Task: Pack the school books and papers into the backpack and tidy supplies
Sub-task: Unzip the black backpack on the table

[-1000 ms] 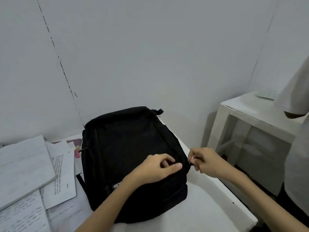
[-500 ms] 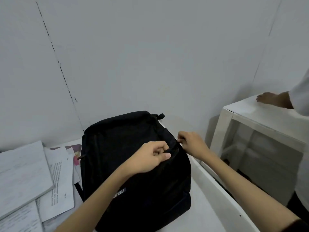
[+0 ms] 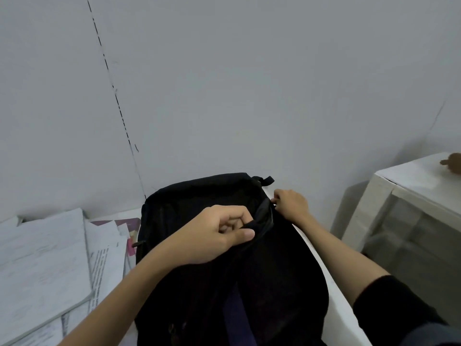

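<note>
Backpack (image 3: 199, 283), black, lies flat on white table (image 3: 341, 318), centre, top end toward wall (image 3: 249, 83). Left hand (image 3: 212, 236) pinches fold of fabric by zip opening, thumb against curled fingers. Right hand (image 3: 291, 204) curls at bag's right edge near top; grips small part there, likely zip pull, too small to tell. Papers (image 3: 104, 255) and notebook (image 3: 42, 265) piled just left of bag, pink sheet (image 3: 131, 247) peeking out, touching bag's side. White side table (image 3: 409, 186) well right. Another person's hand (image 3: 452, 163) rests on it.
</note>
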### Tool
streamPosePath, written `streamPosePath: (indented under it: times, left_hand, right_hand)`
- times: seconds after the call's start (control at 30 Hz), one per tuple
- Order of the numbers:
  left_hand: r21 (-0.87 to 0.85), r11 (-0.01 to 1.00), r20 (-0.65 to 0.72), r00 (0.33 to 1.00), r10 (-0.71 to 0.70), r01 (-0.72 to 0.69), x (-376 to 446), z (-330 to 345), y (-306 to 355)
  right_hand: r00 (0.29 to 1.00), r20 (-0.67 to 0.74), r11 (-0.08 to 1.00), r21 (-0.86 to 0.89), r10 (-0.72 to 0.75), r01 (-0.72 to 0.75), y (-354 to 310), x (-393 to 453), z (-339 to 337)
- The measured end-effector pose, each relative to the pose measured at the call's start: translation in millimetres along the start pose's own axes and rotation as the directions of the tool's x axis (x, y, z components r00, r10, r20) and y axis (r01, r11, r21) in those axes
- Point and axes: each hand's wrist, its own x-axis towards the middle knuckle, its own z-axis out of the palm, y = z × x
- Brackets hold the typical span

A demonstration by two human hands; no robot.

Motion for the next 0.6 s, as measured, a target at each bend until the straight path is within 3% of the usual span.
streamPosePath:
  times: [0.17,0.37,0.47,0.6]
  left_hand:
    - [-0.019,1.0,-0.016,1.0,-0.011,0.01,5.2,2.7,-9.6]
    - [-0.027,0.986,-0.004,0.986,-0.167,0.167,0.7,24.5,-16.3]
    - [-0.018,0.978,-0.01,0.978,-0.208,0.208,-14.7,34.1,-18.5]
    - [-0.04,0.969,-0.1,0.964,-0.245,0.242,-58.5,30.7,-24.9]
  right_hand:
    - [0.996,0.087,0.982,0.183,0.031,-0.047,7.4,4.2,2.7]
    - [0.998,0.062,0.953,0.298,0.032,-0.05,7.1,-24.3,-15.5]
    - [0.997,0.056,0.921,0.39,-0.044,0.019,-4.3,-48.8,-35.6]
    - [0.956,0.151,0.893,0.417,-0.251,0.168,-48.3,-92.1,-48.0]
